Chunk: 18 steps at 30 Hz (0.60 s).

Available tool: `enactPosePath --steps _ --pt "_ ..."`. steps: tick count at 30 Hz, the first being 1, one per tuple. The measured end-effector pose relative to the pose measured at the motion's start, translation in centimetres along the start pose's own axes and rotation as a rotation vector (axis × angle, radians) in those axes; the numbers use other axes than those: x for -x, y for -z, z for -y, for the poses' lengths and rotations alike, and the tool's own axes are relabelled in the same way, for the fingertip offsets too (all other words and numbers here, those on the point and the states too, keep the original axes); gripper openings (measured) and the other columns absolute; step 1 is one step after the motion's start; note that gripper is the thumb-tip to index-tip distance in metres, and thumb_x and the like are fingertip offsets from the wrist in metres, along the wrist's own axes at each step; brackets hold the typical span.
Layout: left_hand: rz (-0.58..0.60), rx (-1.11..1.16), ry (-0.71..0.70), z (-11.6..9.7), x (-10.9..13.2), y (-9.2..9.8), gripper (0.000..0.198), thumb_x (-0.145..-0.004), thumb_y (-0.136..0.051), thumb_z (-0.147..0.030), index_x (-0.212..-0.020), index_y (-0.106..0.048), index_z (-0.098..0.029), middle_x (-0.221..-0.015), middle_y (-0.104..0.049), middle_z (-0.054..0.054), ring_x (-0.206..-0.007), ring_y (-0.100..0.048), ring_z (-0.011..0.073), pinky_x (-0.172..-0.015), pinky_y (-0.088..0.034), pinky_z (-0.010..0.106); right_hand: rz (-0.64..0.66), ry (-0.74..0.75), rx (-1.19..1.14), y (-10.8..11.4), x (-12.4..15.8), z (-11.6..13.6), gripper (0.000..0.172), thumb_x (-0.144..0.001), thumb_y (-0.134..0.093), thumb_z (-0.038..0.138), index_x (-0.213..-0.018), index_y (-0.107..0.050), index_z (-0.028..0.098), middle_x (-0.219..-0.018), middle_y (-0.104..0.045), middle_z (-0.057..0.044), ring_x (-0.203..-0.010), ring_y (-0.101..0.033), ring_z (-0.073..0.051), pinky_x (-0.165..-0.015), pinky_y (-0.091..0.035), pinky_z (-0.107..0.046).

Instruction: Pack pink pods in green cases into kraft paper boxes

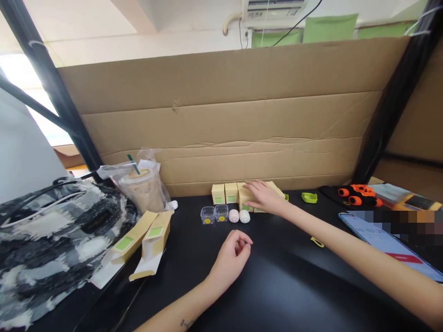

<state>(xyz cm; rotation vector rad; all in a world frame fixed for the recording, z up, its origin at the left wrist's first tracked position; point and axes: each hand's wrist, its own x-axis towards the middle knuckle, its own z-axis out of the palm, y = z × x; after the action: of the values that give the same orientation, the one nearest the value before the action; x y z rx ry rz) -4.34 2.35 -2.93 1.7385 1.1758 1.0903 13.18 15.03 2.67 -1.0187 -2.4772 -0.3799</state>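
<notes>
My right hand [265, 197] reaches to the row of small cream boxes [231, 193] at the back of the black table, its fingers apart over the boxes at the row's right part. My left hand [232, 256] hovers over the table nearer to me, fingers curled with thumb and fingertips close together; whether anything is between them is too small to tell. Between the hands and the row sit two clear plastic cups [208, 215] with yellow stickers, a pinkish egg-shaped piece [234, 216] and a white one [244, 216].
Opened cream boxes [161, 230], a bagged drink cup [140, 186] and a black-and-white cloth bag [62, 244] lie left. Rightward are a green piece [309, 198], a yellow-green loop [317, 242], an orange toy car [360, 194] and a phone [380, 237]. Cardboard [224, 120] stands behind.
</notes>
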Motion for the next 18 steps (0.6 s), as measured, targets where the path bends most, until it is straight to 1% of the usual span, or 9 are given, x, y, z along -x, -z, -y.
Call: enactPosePath --steps 2,3,6,8,9,11,14,16,18 --pt "0.005 -0.012 0.000 -0.2 0.0 0.0 0.008 -0.078 -0.047 -0.014 -0.078 -0.054 -0.018 -0.068 -0.042 -0.004 -0.059 -0.041 0.0107 -0.059 -0.036 0.024 -0.037 -0.006 -0.030 1.0 1.3 0.9 0.034 -0.092 -0.051 0.028 -0.122 -0.050 0.012 -0.132 -0.048 -0.020 -0.122 -0.044 -0.032 -0.099 -0.036 -0.053" --pt "0.009 -0.020 0.000 -0.3 0.1 -0.1 0.008 -0.078 -0.047 -0.014 -0.078 -0.054 -0.018 -0.068 -0.042 -0.004 -0.059 -0.041 0.0105 -0.059 -0.036 0.024 -0.039 0.005 -0.050 1.5 2.3 1.6 0.031 -0.093 -0.046 0.024 -0.121 -0.050 0.013 -0.130 -0.049 -0.020 -0.120 -0.045 -0.031 -0.098 -0.037 -0.051" --pt "0.021 -0.053 -0.009 -0.8 0.2 -0.1 0.009 -0.078 -0.047 -0.014 -0.078 -0.054 -0.018 -0.069 -0.043 -0.004 -0.059 -0.042 0.0105 -0.059 -0.037 0.024 0.051 0.104 -0.126 2.4 5.8 3.9 0.020 -0.093 -0.043 0.022 -0.106 -0.058 0.019 -0.100 -0.064 -0.010 -0.094 -0.060 -0.022 -0.082 -0.046 -0.037" --pt "0.037 -0.080 -0.021 -1.2 0.4 0.1 0.009 -0.078 -0.047 -0.014 -0.080 -0.055 -0.018 -0.070 -0.045 -0.003 -0.060 -0.044 0.0109 -0.059 -0.039 0.024 0.135 0.164 -0.171 2.4 8.3 5.4 0.013 -0.091 -0.048 0.025 -0.088 -0.060 0.022 -0.076 -0.065 -0.002 -0.071 -0.062 -0.018 -0.067 -0.047 -0.029" --pt "0.046 -0.089 -0.028 -1.3 0.4 0.2 0.008 -0.079 -0.048 -0.015 -0.080 -0.055 -0.018 -0.071 -0.046 -0.003 -0.060 -0.045 0.0113 -0.060 -0.039 0.024 0.162 0.171 -0.189 2.2 9.4 6.1 0.011 -0.089 -0.050 0.027 -0.086 -0.059 0.022 -0.072 -0.064 0.000 -0.066 -0.062 -0.017 -0.063 -0.046 -0.027" --pt "0.056 -0.137 -0.060 -1.7 0.4 0.7 0.009 -0.080 -0.048 -0.016 -0.083 -0.056 -0.018 -0.075 -0.050 -0.001 -0.064 -0.048 0.0126 -0.063 -0.041 0.025 0.195 0.088 -0.282 1.8 10.9 6.9 0.011 -0.091 -0.046 0.022 -0.092 -0.057 0.021 -0.078 -0.065 -0.001 -0.070 -0.062 -0.016 -0.064 -0.046 -0.026" --pt "0.028 -0.376 -0.193 -2.1 0.0 1.9 0.012 -0.083 -0.046 -0.017 -0.085 -0.057 -0.020 -0.079 -0.055 0.002 -0.073 -0.054 0.0159 -0.070 -0.043 0.028 0.239 -0.058 -0.432 1.2 11.6 7.2 0.009 -0.090 -0.047 0.021 -0.095 -0.055 0.022 -0.079 -0.064 -0.001 -0.072 -0.061 -0.016 -0.064 -0.045 -0.024" --pt "-0.019 -0.628 -0.287 -2.3 -0.5 3.2 0.014 -0.084 -0.045 -0.018 -0.085 -0.059 -0.021 -0.079 -0.059 0.003 -0.077 -0.056 0.0184 -0.072 -0.043 0.030 0.254 -0.088 -0.468 1.1 11.5 7.0 0.007 -0.089 -0.049 0.023 -0.093 -0.055 0.023 -0.074 -0.061 0.000 -0.068 -0.059 -0.015 -0.061 -0.043 -0.023" --pt "-0.094 -0.855 -0.314 -2.6 -1.2 4.8 0.015 -0.084 -0.046 -0.021 -0.085 -0.061 -0.021 -0.080 -0.063 0.004 -0.080 -0.057 0.0209 -0.074 -0.044 0.033 0.246 -0.093 -0.480 1.0 11.4 6.8 0.007 -0.089 -0.049 0.023 -0.092 -0.054 0.023 -0.075 -0.060 0.000 -0.068 -0.058 -0.015 -0.061 -0.043 -0.023"
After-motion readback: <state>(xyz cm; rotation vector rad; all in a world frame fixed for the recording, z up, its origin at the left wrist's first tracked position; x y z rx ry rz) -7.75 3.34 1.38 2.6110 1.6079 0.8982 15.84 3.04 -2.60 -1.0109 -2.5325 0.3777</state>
